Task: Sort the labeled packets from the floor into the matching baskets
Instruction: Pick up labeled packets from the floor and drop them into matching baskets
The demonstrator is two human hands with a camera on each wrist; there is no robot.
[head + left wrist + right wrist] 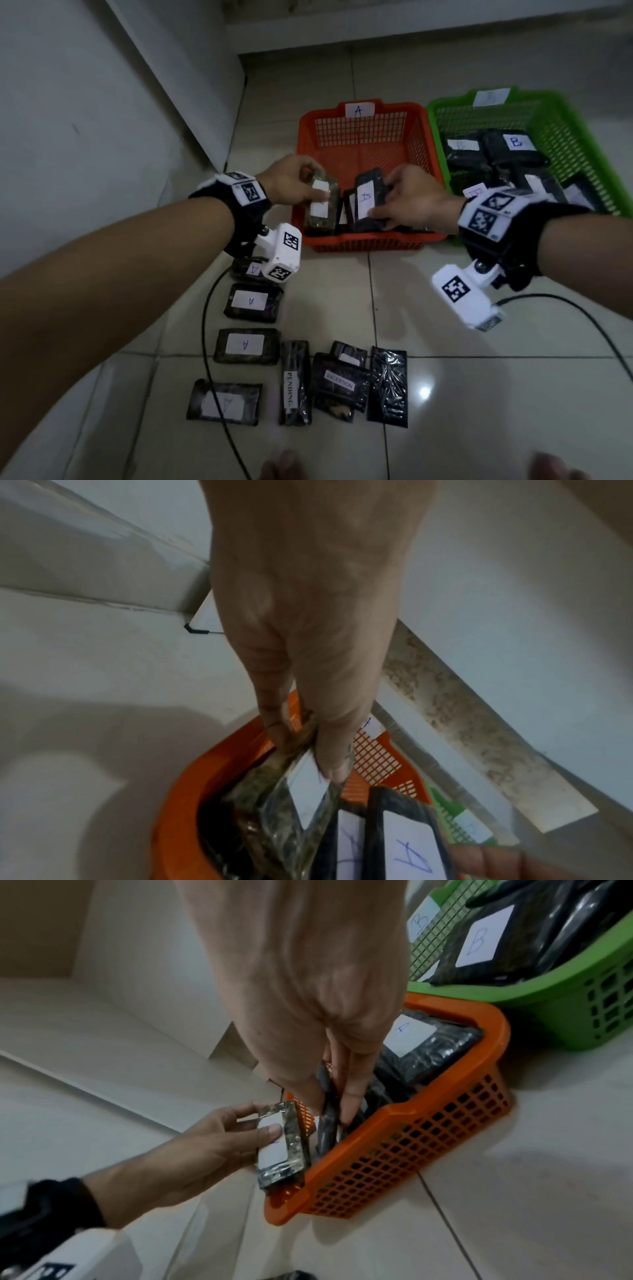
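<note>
My left hand [294, 181] pinches a greenish packet [320, 205] with a white label by its top end, upright over the left front of the orange basket [359, 240] marked A. The same packet [291, 804] hangs under my left hand [308, 737] in the left wrist view. My right hand [411, 198] grips a black packet [368, 202] labeled A, standing on edge inside that basket. In the right wrist view my right hand [329, 1096] holds this black packet [325, 1123] between thumb and fingers, with the orange basket [411, 1137] below. More A packets [246, 344] lie on the floor.
A green basket [582, 137] marked B holds several black packets [513, 144] to the right. On the tiles near me lie packets marked PENDING [294, 383] and EXCEPTION [339, 385], plus a plain black one [388, 387]. A black cable [205, 325] crosses the floor. A wall [85, 120] stands left.
</note>
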